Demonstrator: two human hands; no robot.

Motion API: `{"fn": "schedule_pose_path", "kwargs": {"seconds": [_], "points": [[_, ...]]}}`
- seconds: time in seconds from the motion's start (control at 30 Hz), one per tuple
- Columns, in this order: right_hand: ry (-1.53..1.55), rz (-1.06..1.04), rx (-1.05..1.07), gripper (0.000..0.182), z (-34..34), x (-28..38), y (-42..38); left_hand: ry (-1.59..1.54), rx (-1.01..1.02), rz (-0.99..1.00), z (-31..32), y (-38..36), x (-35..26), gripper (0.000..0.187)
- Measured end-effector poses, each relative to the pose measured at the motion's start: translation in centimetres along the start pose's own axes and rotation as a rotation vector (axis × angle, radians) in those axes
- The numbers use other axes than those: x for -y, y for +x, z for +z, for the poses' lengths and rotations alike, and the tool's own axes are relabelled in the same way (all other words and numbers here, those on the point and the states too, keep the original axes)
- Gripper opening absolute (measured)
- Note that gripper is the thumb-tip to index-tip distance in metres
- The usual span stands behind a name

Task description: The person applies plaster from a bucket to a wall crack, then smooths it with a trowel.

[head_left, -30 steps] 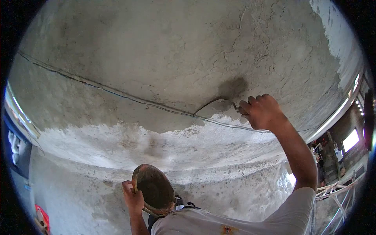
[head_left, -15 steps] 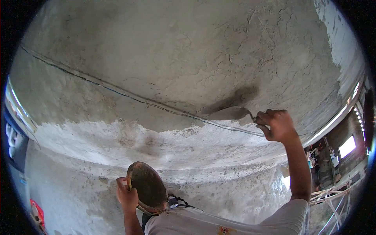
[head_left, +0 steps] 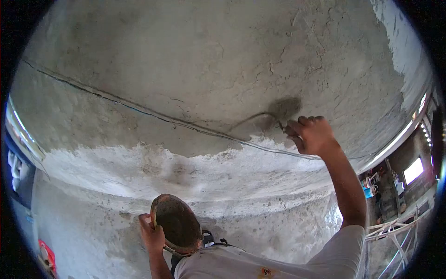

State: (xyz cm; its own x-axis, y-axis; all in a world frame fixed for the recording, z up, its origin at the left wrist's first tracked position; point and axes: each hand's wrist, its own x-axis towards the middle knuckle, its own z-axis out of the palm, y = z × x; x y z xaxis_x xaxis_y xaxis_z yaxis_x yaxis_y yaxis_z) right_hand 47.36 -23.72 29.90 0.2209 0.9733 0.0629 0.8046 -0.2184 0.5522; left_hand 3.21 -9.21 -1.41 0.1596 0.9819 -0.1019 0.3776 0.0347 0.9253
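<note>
My left hand (head_left: 153,235) grips the rim of a round, shallow pan (head_left: 176,224), whose inside is dark and coated with grey residue. My right hand (head_left: 312,135) is closed round the handle of a trowel (head_left: 280,124) held up against the wall. The trowel's blade is seen nearly edge-on and is hard to tell from the grey plaster (head_left: 200,56). Just below it, a thin cable (head_left: 172,122) runs slantwise across the wall. A band of whitish, rougher wall (head_left: 111,167) lies under the grey plaster's ragged edge.
At the right are a pole frame (head_left: 399,230), a bright window (head_left: 413,170) and a blue container (head_left: 370,191). A red object (head_left: 47,255) is at the lower left. A blue-framed opening (head_left: 18,169) stands at the left edge.
My right hand and the trowel have moved up and to the left, and the blade has turned edge-on. The whitish patch by the cable is more exposed. My left hand and the pan have barely moved.
</note>
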Motion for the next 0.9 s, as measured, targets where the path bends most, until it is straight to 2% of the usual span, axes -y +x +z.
{"fn": "schedule_pose_path", "kwargs": {"seconds": [0.07, 0.2, 0.27, 0.33, 0.4, 0.43, 0.5, 0.53, 0.63, 0.77, 0.83, 0.9], "points": [[0.065, 0.094, -0.071, 0.047, -2.0, 0.4, -0.2, -0.005, 0.012, 0.001, 0.1, 0.2, 0.6, 0.05], [0.112, 0.1, -0.139, 0.044, -2.1, -0.5, -2.1, 0.086, 0.007, -0.009, 0.5, 0.9, 3.2, 0.049], [0.202, 0.123, -0.273, 0.04, -1.4, -1.3, -3.6, 0.088, 0.012, 0.02, -0.1, 0.7, 1.9, 0.048], [0.219, 0.079, -0.265, 0.034, -1.0, -2.0, -4.6, 0.094, 0.014, 0.04, 0.0, 0.6, 2.6, 0.048], [0.218, 0.001, -0.302, 0.026, 0.3, -2.1, -5.2, -0.009, -0.05, 0.176, 0.5, 1.2, 5.5, 0.046], [0.217, -0.001, -0.306, 0.026, 0.7, -1.9, -5.1, -0.01, -0.053, 0.177, 0.6, 1.2, 5.3, 0.046], [0.123, 0.042, -0.125, 0.028, 1.1, -1.1, -4.6, -0.004, -0.043, 0.062, 0.6, 1.3, 4.8, 0.045], [0.131, 0.047, -0.041, 0.03, 1.5, -1.0, -4.1, -0.003, -0.044, 0.064, 0.7, 1.3, 5.0, 0.045], [0.069, 0.051, 0.006, 0.036, 2.2, -0.4, -2.6, -0.018, -0.046, 0.123, 0.8, 1.2, 5.0, 0.045], [0.036, 0.024, -0.024, 0.041, 1.4, 0.1, -0.6, -0.001, -0.032, 0.054, 0.3, 0.2, 3.0, 0.046], [-0.099, -0.034, -0.191, 0.033, 0.4, 0.0, 0.4, 0.015, -0.026, 0.046, 0.2, -0.1, 1.9, 0.046], [-0.052, -0.01, -0.203, 0.034, -1.9, 0.4, 0.6, 0.058, -0.053, -0.032, 0.1, -0.6, 1.1, 0.046]]}}
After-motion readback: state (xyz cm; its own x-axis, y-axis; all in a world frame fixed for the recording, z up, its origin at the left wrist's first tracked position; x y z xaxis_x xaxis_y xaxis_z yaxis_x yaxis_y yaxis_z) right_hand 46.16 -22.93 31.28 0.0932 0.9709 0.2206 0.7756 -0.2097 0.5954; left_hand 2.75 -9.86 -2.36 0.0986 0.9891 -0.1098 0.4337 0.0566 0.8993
